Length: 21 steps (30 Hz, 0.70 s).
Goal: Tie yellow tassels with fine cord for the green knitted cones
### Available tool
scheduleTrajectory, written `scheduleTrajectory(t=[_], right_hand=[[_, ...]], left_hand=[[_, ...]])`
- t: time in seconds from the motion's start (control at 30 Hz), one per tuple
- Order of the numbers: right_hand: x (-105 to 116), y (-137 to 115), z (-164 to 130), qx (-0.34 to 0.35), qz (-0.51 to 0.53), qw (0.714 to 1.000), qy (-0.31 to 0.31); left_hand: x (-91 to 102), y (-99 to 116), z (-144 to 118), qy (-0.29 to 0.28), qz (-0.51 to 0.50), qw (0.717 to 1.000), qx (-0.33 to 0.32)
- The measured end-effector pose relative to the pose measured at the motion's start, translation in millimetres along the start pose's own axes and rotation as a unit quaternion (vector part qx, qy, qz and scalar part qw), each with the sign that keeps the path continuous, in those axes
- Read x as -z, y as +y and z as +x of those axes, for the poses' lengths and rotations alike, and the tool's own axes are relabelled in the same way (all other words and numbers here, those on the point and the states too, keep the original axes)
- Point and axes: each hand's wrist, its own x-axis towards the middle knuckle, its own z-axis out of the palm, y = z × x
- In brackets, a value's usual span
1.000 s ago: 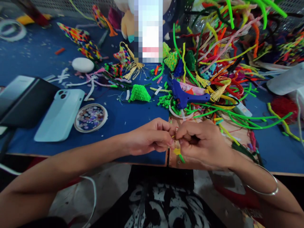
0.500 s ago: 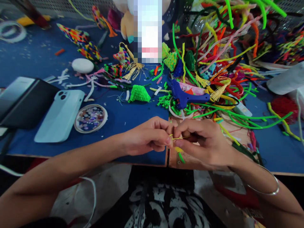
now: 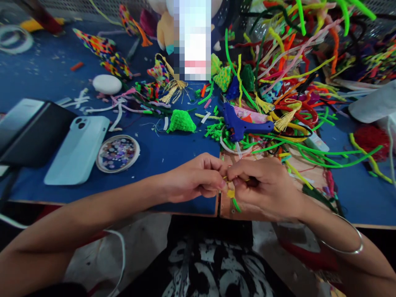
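Both my hands meet over the table's front edge, pinching a thin yellow strand (image 3: 227, 179). My left hand (image 3: 202, 179) has its thumb and finger closed on the strand's left part. My right hand (image 3: 267, 187) grips the strand from the other side, its fingers curled and almost touching the left ones. Just below the fingertips shows a small yellow piece (image 3: 230, 193), and under it a short green stem (image 3: 236, 205); whether these join the strand is unclear. Beyond my hands lies a blue glue gun (image 3: 239, 123), nozzle toward the back left.
At left are a pale blue phone (image 3: 77, 150), a dark folded case (image 3: 40, 132) and a round dish of beads (image 3: 118, 153). A green knitted-looking piece (image 3: 182, 121) sits mid-table. Tangled coloured pipe cleaners (image 3: 291, 74) heap at right. A wooden board (image 3: 253, 210) lies under my right hand.
My right hand has drawn in toward the left, and its fingers have curled more tightly. Less of the yellow strand shows between my hands, while the yellow piece below is more visible.
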Motion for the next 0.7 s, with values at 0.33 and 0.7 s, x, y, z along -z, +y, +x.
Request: scheduleTrajectory(t=[0.33,0.7], right_hand=[[7.2,-2.8,-2.0,-0.083,0.066,0.992,-0.066],[0.1,1.2,0.2,-0.006,0.025,1.000,-0.010]], left_hand=[[5.1,1.4,-1.4,-0.016,-0.020,1.000,-0.008],[1.9,0.4,3.3,0.012,0.008,1.000,0.003]])
